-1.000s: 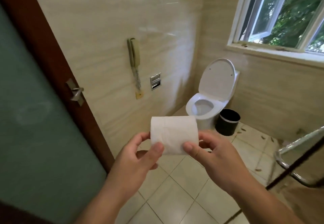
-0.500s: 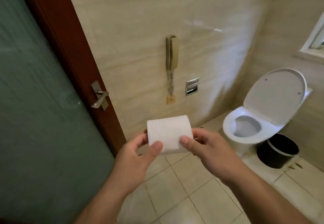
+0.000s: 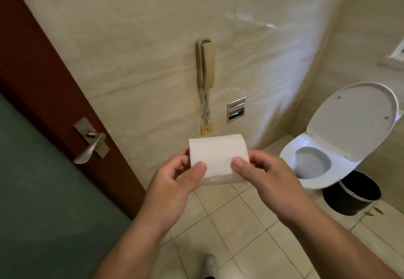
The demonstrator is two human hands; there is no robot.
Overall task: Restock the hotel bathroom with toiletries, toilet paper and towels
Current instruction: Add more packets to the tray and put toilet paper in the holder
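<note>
A white toilet paper roll (image 3: pixel 217 154) lies sideways in front of me at chest height. My left hand (image 3: pixel 175 182) grips its left end, thumb on the front. My right hand (image 3: pixel 262 176) grips its right end, thumb on the front too. Behind the roll, a recessed metal paper holder (image 3: pixel 236 109) is set in the beige wall, to the right of a wall phone (image 3: pixel 205 64). The holder's slot looks dark; I cannot tell what is in it.
A white toilet (image 3: pixel 317 163) with its lid (image 3: pixel 352 123) raised stands at the right, a black bin (image 3: pixel 352 193) beside it. A frosted-glass door (image 3: pixel 43 191) with a metal lever handle (image 3: pixel 89 145) stands at the left. Beige floor tiles (image 3: pixel 240 224) lie below; a shoe (image 3: pixel 209 265) shows at the bottom.
My view has swung left and closer to the wall; the phone and holder are now central, the toilet has slid right. Both hands keep holding the roll.
</note>
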